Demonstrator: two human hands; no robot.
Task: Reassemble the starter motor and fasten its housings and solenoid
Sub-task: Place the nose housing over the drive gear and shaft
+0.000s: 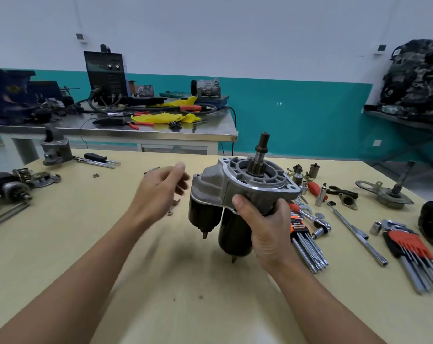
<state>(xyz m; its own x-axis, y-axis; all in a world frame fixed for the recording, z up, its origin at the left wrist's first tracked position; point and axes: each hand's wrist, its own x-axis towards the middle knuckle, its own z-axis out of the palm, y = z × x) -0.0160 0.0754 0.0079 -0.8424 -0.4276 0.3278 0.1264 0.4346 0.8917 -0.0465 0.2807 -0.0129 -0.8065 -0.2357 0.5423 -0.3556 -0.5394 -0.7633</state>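
Note:
My right hand (265, 227) grips the starter motor (237, 184) and holds it above the yellow table (160, 281), pinion shaft (263, 142) pointing up. Its silver aluminium nose housing sits on top. The dark solenoid (203, 214) hangs at the left and the black motor body (231, 237) hangs lower, partly behind my palm. My left hand (158, 192) hovers just left of the solenoid, fingers apart, blurred and holding nothing I can see.
Hex key sets (307, 244) (414, 256), a ratchet (314, 219), sockets and an extension bar (356, 232) lie at the right. Starter parts (9, 187) and a housing (55, 147) sit at the left. A small nut (169, 213) lies below my left hand. A steel bench (111, 130) stands behind.

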